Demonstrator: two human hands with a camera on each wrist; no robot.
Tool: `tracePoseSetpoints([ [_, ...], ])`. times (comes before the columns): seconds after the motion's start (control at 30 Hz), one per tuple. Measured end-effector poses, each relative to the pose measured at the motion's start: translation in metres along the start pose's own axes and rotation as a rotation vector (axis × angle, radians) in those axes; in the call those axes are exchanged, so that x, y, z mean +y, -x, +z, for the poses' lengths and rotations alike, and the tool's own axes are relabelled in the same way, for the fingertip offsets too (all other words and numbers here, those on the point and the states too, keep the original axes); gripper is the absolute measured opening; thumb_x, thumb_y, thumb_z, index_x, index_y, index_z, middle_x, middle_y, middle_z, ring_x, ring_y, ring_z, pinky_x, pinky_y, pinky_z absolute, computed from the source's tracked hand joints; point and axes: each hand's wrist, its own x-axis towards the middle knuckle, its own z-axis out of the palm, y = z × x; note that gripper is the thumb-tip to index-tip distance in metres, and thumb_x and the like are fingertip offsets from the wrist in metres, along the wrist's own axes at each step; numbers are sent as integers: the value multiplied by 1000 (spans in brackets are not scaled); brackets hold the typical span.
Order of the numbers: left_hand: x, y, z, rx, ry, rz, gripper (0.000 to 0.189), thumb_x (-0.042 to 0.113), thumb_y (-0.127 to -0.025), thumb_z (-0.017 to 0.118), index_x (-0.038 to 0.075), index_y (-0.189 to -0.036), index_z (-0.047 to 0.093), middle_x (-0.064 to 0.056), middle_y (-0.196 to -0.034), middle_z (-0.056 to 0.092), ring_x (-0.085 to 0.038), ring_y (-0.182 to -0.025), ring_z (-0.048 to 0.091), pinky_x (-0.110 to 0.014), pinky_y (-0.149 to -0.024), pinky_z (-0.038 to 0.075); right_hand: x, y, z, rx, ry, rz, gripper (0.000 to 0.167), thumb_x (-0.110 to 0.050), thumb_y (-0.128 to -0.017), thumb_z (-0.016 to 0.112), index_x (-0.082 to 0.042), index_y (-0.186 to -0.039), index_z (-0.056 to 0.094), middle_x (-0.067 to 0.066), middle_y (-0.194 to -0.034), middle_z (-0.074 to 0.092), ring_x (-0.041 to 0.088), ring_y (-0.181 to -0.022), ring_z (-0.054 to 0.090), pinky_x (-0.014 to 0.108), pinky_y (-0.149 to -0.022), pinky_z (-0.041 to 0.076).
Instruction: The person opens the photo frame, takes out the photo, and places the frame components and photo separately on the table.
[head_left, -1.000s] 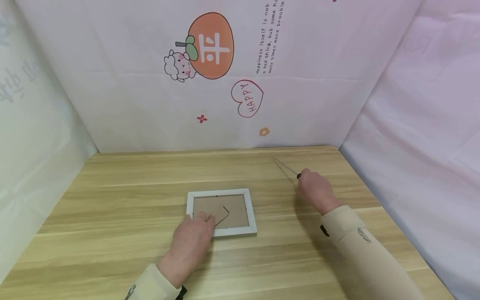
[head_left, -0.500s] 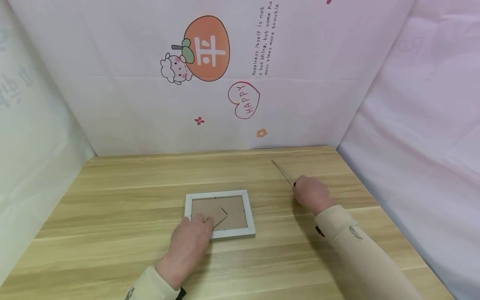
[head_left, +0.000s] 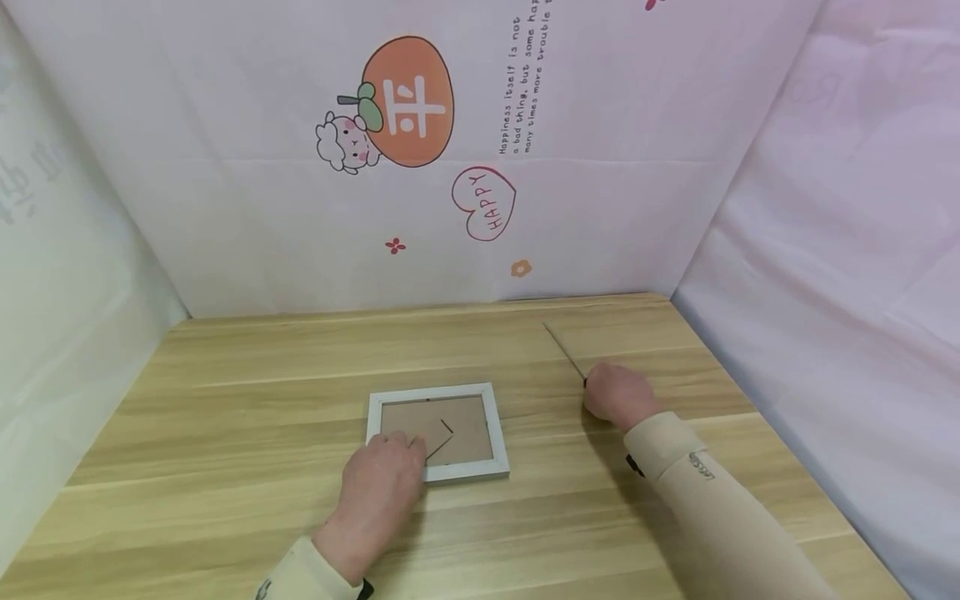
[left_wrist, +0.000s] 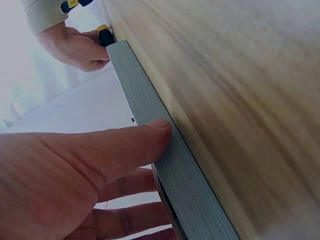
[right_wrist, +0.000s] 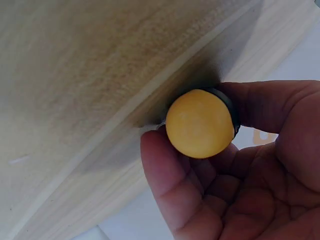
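Note:
A white picture frame (head_left: 497, 429) lies back-side up on the table, with its brown backing board (head_left: 468, 417) and a thin bent line on it in sight. My left hand (head_left: 382, 483) holds its near-left corner. In the left wrist view the thumb (left_wrist: 150, 140) presses the frame's outer side while the fingers reach over the back. Off to the right, my right hand (head_left: 618, 396) grips a screwdriver (head_left: 564, 351), its long thin shaft pointing away toward the table's far side. The right wrist view shows the yellow end of its handle (right_wrist: 200, 122) low, close to the tabletop.
The wood-grain table (head_left: 247, 392) ends at a white printed cloth wall (head_left: 285, 225) behind. Cloth hangs on the left side (head_left: 82, 275) and the right side (head_left: 840, 275) too.
My right hand has come down with the screwdriver and slightly nearer to me, and its shaft now lies close over its shadow. The left hand keeps its place on the picture frame. The head view has shifted slightly.

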Motion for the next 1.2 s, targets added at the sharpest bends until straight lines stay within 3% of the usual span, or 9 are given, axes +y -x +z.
tracePoseSetpoints([
  [0.13,2,0,-1,-10,19,-16,37,29,-72,94,6,-87,69,-6,-68,55,-19,-59,52,-32,-46,44,2,0,1,0,-6,-1,22,-6,-95,43,-5,-80,60,23,-103,69,31,-83,62,54,-77,57],
  [0.47,5,-2,-2,-30,82,-40,42,29,-68,96,7,-79,62,-6,-71,53,-21,-59,52,-35,-46,47,4,3,3,21,-34,-26,26,-5,-95,41,-5,-76,59,22,-100,70,31,-81,62,52,-74,58],
  [0.83,9,-3,4,34,-18,-17,49,37,-62,98,9,-81,62,-3,-71,56,-22,-56,53,-35,-40,42,4,6,4,46,-35,-43,27,-8,-97,45,-5,-73,58,22,-98,70,29,-80,61,51,-78,59],
  [1.1,11,-5,2,-2,-14,-15,51,40,-62,99,9,-82,65,-3,-70,56,-18,-56,52,-32,-41,43,3,12,3,49,-66,-33,30,-11,-98,47,-5,-71,58,18,-86,64,27,-68,56,40,-59,52],
  [1.2,11,-6,2,-6,-20,-13,50,40,-63,99,9,-82,65,-2,-70,55,-18,-56,52,-32,-41,43,4,14,2,97,-53,-61,29,-11,-95,52,-7,-67,55,15,-80,61,27,-66,55,41,-58,52],
])
